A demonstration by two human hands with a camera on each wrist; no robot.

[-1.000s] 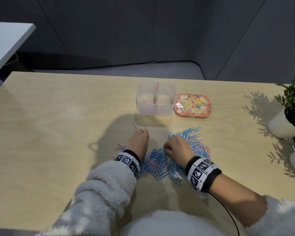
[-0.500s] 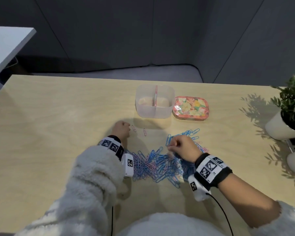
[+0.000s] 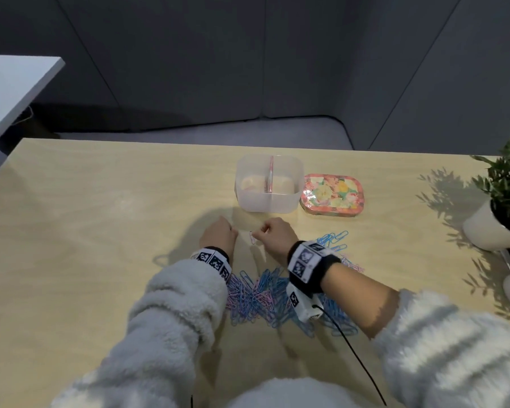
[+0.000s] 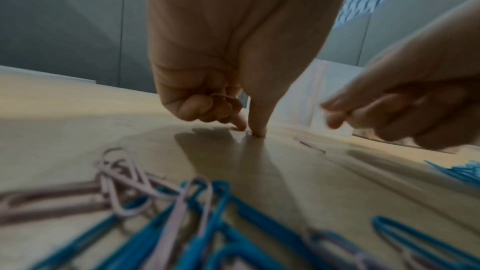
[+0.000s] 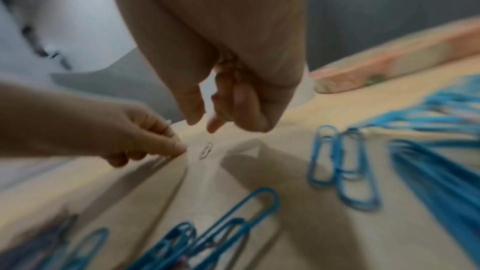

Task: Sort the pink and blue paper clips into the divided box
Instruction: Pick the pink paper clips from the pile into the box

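Setting: wooden table (image 3: 86, 231) in front of dark grey wall panels; you sit at its near edge.
Divided box (image 3: 269, 184): clear plastic with a pink partition, standing at the far middle of the table; both compartments look empty.
Lid (image 3: 332, 194): floral, lying just right of the box, touching or nearly so.
Paper clips (image 3: 265, 295): a mixed pink and blue heap lies near you, under and between your wrists; a mostly blue cluster (image 3: 334, 240) lies to the right.
Left hand (image 3: 220, 235): your fingers are curled, thumb and forefinger tips pressed to the table; they seem to pinch a pink clip (image 4: 225, 101), though blur makes that uncertain.
Right hand (image 3: 274, 235): it hovers just above the table with fingers curled, thumb and forefinger parted, gripping nothing.
Loose pink clip (image 3: 252, 237): it lies flat between your two hands, right below the right fingertips (image 5: 193, 114).
Plant (image 3: 504, 195): a potted one stands at the right edge.
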